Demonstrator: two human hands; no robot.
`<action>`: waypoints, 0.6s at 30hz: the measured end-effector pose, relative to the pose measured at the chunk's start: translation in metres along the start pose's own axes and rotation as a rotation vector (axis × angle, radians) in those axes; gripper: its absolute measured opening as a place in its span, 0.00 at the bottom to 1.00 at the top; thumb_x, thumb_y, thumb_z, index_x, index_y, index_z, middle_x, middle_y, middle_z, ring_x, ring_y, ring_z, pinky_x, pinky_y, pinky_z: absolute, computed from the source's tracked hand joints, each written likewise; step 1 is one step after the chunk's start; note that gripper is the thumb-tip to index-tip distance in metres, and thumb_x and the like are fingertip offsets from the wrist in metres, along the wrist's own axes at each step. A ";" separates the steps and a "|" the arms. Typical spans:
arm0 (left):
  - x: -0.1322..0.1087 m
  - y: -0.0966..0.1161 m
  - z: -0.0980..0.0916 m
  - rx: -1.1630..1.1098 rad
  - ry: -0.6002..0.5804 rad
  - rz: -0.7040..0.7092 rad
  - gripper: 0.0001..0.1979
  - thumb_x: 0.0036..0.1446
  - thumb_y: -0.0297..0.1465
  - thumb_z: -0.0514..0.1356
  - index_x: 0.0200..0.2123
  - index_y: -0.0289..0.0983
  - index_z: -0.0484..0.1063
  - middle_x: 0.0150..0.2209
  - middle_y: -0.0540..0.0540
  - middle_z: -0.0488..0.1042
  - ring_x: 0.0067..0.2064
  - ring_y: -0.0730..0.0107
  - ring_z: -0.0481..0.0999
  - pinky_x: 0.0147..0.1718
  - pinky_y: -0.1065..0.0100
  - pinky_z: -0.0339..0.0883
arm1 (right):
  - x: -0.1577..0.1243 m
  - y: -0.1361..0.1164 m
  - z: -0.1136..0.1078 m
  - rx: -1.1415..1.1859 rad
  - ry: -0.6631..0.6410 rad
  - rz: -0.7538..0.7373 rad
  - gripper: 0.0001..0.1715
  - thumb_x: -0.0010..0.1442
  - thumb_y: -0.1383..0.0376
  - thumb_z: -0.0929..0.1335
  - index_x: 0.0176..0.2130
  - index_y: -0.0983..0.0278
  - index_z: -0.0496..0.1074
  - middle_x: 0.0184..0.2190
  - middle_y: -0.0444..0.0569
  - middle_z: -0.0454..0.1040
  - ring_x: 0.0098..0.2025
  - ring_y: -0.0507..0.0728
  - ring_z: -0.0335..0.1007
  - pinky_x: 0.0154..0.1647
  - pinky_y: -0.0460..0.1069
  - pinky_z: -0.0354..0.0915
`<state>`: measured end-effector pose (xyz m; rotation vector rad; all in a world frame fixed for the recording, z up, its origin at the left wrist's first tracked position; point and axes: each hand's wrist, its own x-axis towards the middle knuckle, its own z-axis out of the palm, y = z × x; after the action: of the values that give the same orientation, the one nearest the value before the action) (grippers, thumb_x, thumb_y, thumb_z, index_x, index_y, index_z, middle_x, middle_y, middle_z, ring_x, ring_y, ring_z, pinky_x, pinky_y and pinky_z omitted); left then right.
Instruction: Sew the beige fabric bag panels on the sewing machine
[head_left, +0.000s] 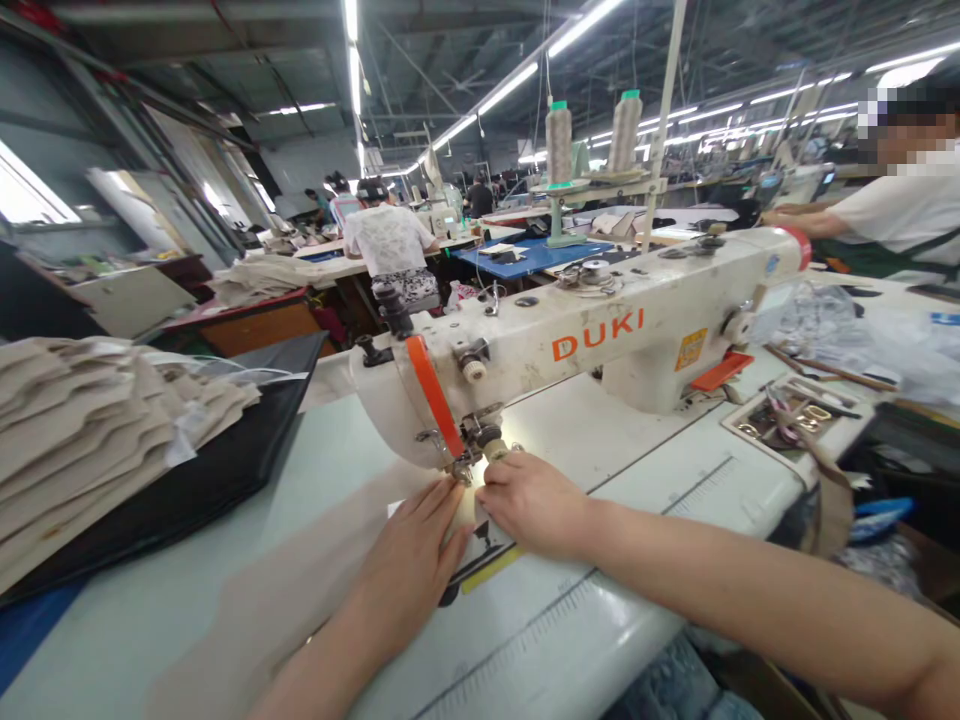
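A white sewing machine [517, 350] with an orange stripe and the letters DUKI stands across the table in the head view. Under its needle and presser foot [463, 472] lies a small pale cream piece of material [466, 510], mostly covered by my hands. My left hand [420, 540] rests flat on it from the left, fingers stretched toward the presser foot. On the other side, my right hand [532, 500] is closed, its curled fingertips at the piece's right edge beside the needle. What those fingers pinch is hidden.
A stack of beige fabric pieces [97, 430] lies on a black sheet [259, 470] at the left. A tray of metal fittings [795, 415] sits at the right, near clear plastic bags [847, 330]. Thread cones [559, 145] stand behind the machine. Other people sit further off.
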<state>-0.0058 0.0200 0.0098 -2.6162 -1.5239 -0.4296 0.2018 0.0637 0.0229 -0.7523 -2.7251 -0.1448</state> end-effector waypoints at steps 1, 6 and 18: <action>0.002 -0.001 0.000 0.002 -0.001 -0.005 0.22 0.68 0.37 0.48 0.57 0.36 0.71 0.59 0.39 0.73 0.60 0.54 0.71 0.59 0.52 0.67 | 0.000 0.000 0.000 0.001 0.005 0.006 0.10 0.66 0.68 0.66 0.34 0.68 0.76 0.32 0.51 0.73 0.37 0.58 0.65 0.41 0.52 0.62; 0.001 0.000 -0.002 0.001 -0.061 -0.052 0.23 0.68 0.37 0.47 0.57 0.32 0.71 0.60 0.36 0.71 0.61 0.53 0.70 0.60 0.51 0.65 | -0.004 0.000 0.000 0.015 0.056 0.022 0.13 0.67 0.69 0.64 0.33 0.67 0.76 0.33 0.52 0.75 0.36 0.58 0.66 0.42 0.52 0.62; -0.111 0.032 -0.048 0.250 0.204 -0.227 0.40 0.64 0.40 0.55 0.73 0.41 0.37 0.72 0.37 0.45 0.71 0.46 0.50 0.65 0.44 0.52 | -0.019 -0.001 0.001 0.218 0.253 -0.170 0.15 0.67 0.70 0.61 0.35 0.65 0.75 0.30 0.51 0.74 0.35 0.58 0.66 0.39 0.51 0.62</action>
<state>-0.0395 -0.0996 0.0264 -2.1527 -1.6876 -0.4717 0.2166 0.0543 0.0160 -0.4111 -2.5068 0.0195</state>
